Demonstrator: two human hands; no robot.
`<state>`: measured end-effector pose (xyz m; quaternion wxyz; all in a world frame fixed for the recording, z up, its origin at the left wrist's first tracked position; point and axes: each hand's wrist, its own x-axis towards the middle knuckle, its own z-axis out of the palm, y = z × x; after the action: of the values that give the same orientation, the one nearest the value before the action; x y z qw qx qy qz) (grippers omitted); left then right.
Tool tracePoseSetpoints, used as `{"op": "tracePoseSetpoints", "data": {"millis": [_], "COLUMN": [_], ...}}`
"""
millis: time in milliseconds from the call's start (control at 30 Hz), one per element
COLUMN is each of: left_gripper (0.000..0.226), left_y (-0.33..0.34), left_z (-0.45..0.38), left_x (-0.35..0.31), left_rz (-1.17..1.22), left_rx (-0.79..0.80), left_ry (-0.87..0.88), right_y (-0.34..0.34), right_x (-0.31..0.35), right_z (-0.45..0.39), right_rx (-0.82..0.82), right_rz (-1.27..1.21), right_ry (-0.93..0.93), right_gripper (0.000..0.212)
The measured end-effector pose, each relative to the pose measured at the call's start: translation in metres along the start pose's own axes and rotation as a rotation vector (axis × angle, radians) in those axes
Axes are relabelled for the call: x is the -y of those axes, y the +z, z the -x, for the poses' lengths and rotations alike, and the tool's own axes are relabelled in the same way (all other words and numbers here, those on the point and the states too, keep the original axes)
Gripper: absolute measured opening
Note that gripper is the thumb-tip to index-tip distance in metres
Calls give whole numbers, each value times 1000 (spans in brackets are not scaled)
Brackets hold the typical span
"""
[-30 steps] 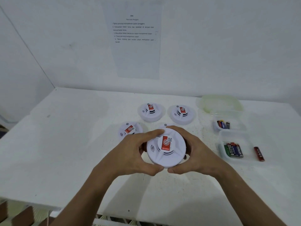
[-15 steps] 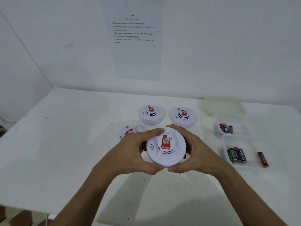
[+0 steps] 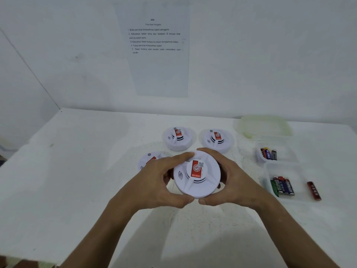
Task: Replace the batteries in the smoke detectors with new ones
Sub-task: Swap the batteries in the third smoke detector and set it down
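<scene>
While both hands curl around it from opposite sides, the held smoke detector [image 3: 197, 175] sits between them, face up with its red label showing. The left hand [image 3: 154, 182] grips its left rim, thumb along the near edge and fingers over the far edge; the right hand [image 3: 229, 180] mirrors this on the right rim, and the two thumbs nearly meet at the edge nearest the person. Whether the detector is lifted off the white table [image 3: 77, 180] or rests on it cannot be told.

Just beyond the left hand's knuckles, partly hidden by them, lies a second detector [image 3: 149, 159]. Farther out, beyond both hands' fingertips, two more detectors [image 3: 178, 138] [image 3: 217, 140] lie side by side. To the outside of the right hand stands a clear container [image 3: 270, 182] with several batteries [image 3: 283, 186], and a loose red battery [image 3: 314, 191] lies just past it on the table. Beyond that container sits a smaller tub [image 3: 259, 157] holding a few batteries [image 3: 268, 154], with a pale green lid [image 3: 266, 124] behind. A printed sheet [image 3: 156, 49] hangs on the wall.
</scene>
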<state>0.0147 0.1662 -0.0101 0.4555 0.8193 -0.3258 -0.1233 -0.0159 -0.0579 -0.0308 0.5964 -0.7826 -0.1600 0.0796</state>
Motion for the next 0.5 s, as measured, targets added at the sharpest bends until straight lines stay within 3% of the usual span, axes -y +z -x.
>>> {"op": "tracePoseSetpoints", "data": {"millis": [167,333,500], "left_gripper": [90,80,83], "left_y": [2,1,-1], "left_z": [-5,-9,-9], "left_x": [1,-1,7], "left_rz": [-4,7,36], "left_rx": [-13,-56,-90], "left_ry": [-5,23,-5], "right_y": [-2,-2,-3], "right_x": [-1,-3,-4], "right_z": [-1,1,-3], "right_rx": [-3,-57,-71], "right_rz": [12,-36,-23], "right_ry": [14,42,19], "right_gripper": [93,101,96]}}
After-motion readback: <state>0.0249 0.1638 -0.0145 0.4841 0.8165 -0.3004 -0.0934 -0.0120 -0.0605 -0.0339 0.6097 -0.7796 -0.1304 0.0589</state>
